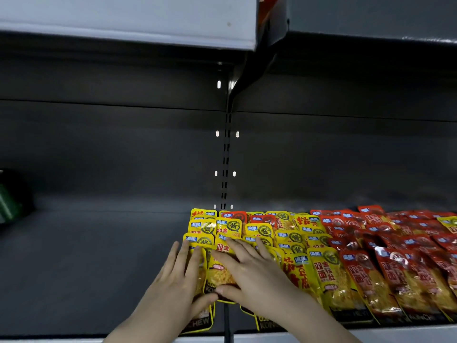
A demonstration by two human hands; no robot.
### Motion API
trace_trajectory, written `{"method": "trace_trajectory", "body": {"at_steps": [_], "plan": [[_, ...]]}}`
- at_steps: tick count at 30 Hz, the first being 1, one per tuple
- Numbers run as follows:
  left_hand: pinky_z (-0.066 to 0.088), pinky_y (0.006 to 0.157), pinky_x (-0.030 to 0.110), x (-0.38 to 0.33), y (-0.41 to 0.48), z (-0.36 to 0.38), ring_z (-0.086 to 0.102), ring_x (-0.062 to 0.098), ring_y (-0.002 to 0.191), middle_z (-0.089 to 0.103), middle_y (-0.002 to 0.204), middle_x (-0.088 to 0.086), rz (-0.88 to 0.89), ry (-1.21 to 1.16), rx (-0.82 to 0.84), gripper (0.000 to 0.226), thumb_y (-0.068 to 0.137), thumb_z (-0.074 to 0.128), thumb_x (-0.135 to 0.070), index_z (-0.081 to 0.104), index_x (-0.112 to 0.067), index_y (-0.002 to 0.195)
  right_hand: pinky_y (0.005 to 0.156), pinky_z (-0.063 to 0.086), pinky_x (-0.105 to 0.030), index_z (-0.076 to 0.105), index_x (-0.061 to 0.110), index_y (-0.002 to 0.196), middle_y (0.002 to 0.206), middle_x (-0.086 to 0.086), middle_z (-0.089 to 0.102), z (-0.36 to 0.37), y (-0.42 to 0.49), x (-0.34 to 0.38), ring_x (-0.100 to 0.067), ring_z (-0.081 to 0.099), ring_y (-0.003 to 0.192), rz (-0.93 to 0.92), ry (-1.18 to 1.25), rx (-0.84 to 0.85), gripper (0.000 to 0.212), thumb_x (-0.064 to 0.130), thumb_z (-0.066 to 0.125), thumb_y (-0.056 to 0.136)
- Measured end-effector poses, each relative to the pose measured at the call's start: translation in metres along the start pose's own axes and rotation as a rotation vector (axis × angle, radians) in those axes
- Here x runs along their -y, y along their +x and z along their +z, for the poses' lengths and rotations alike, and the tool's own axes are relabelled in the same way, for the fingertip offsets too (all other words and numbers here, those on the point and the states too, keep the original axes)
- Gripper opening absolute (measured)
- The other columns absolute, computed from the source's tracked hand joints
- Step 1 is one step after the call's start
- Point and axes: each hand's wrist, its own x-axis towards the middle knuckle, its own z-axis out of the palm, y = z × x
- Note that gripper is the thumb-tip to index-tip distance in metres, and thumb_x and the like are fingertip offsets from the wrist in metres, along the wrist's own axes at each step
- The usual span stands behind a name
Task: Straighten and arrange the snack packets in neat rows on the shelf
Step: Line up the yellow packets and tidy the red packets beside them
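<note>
Yellow snack packets [291, 240] lie in overlapping rows at the middle of the dark shelf [99, 268]. Red snack packets [405, 266] fill the rows to their right. My left hand [178, 280] lies flat with straight fingers on the leftmost yellow row. My right hand [249, 268] presses flat on a front yellow packet [220, 276] in the adjoining row, thumb at its lower edge. Both thumbs nearly meet over that packet. Parts of the front packets are hidden under my hands.
A slotted upright [226, 157] divides the shelf's back wall. The left half of the shelf is bare apart from a green item [7, 201] at the far left edge. A white upper shelf [128, 18] overhangs. The shelf's front lip [395, 334] runs below.
</note>
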Motion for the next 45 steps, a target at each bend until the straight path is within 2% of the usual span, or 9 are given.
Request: {"method": "trace_trajectory", "body": {"at_steps": [7,12,17,19,30,33,36,41,45], "plan": [[0.052,0.081,0.024,0.018,0.007,-0.011,0.034,0.020,0.128,0.057,0.131,0.007,0.171,0.034,0.048,0.092,0.079,0.007,-0.082,0.048,-0.015,0.127,0.117,-0.009,-0.045,0.021,0.023,0.145,0.158,-0.003,0.008,-0.008,0.003,0.003,-0.019,0.006,0.145,-0.030,0.023,0.073,0.078,0.065,0.043,0.084],[0.013,0.117,0.034,0.016,0.014,-0.026,-0.019,0.005,0.140,-0.010,0.149,-0.018,0.174,-0.217,0.154,0.124,0.046,-0.007,-0.098,0.004,-0.030,0.149,0.116,-0.009,-0.049,0.012,0.030,0.148,0.159,-0.002,0.002,-0.011,0.003,0.001,-0.020,0.004,0.146,-0.059,-0.009,0.120,0.086,0.073,0.038,0.079],[0.055,0.084,0.036,0.015,0.016,-0.013,0.036,0.016,0.125,0.055,0.125,-0.007,0.153,-0.053,0.102,0.075,0.088,0.004,-0.072,0.047,-0.025,0.128,0.116,-0.010,-0.049,0.014,0.031,0.148,0.159,-0.001,0.002,-0.012,0.003,-0.001,-0.019,0.003,0.146,-0.065,-0.021,0.119,0.084,0.072,0.043,0.081],[0.056,0.078,0.035,0.018,0.014,-0.008,0.042,0.015,0.116,0.059,0.115,-0.008,0.141,-0.036,0.062,0.067,0.092,0.009,-0.066,0.052,-0.025,0.122,0.116,-0.010,-0.049,0.013,0.031,0.148,0.159,0.000,0.000,-0.012,0.003,-0.001,-0.019,0.002,0.146,-0.059,-0.022,0.129,0.085,0.073,0.042,0.080],[0.056,0.080,0.028,0.021,0.009,-0.010,0.048,0.009,0.115,0.047,0.123,-0.015,0.100,-0.116,0.064,0.066,0.089,0.009,-0.070,0.047,-0.030,0.126,0.115,-0.012,-0.050,0.019,0.034,0.146,0.158,0.012,-0.004,-0.022,0.003,-0.013,-0.007,-0.004,0.145,-0.081,0.050,0.258,0.081,0.065,0.054,0.080],[0.033,0.110,0.035,0.019,0.014,-0.005,0.013,0.012,0.141,0.016,0.147,-0.017,0.114,-0.244,0.087,0.100,0.064,-0.011,-0.088,0.020,-0.034,0.143,0.116,-0.012,-0.047,0.019,0.033,0.146,0.158,0.015,-0.004,-0.022,0.004,-0.014,-0.004,-0.005,0.144,-0.084,0.075,0.261,0.082,0.064,0.055,0.080],[0.012,0.118,0.035,0.013,0.015,-0.008,-0.014,0.012,0.143,-0.001,0.154,-0.013,0.063,-0.325,0.144,0.119,0.047,-0.018,-0.092,0.010,-0.033,0.147,0.117,-0.012,-0.042,0.014,0.032,0.148,0.157,0.018,-0.004,-0.021,0.003,-0.015,0.000,-0.004,0.143,-0.073,0.102,0.252,0.087,0.065,0.056,0.079],[0.004,0.119,0.039,-0.001,0.018,-0.006,-0.020,0.014,0.143,-0.006,0.156,-0.010,0.000,-0.324,0.121,0.123,0.043,-0.023,-0.091,0.005,-0.032,0.147,0.117,-0.012,-0.042,0.010,0.031,0.149,0.157,0.017,-0.002,-0.015,0.003,-0.015,0.000,-0.006,0.142,-0.072,0.082,0.180,0.092,0.072,0.051,0.076],[0.007,0.118,0.038,-0.005,0.018,-0.003,-0.013,0.017,0.145,-0.001,0.156,-0.010,-0.041,-0.344,0.081,0.125,0.040,-0.029,-0.088,0.005,-0.033,0.147,0.116,-0.013,-0.042,0.014,0.030,0.148,0.158,0.010,0.005,-0.012,-0.004,-0.012,-0.009,-0.003,0.145,-0.041,0.002,0.020,0.093,0.083,0.022,0.073]]}}
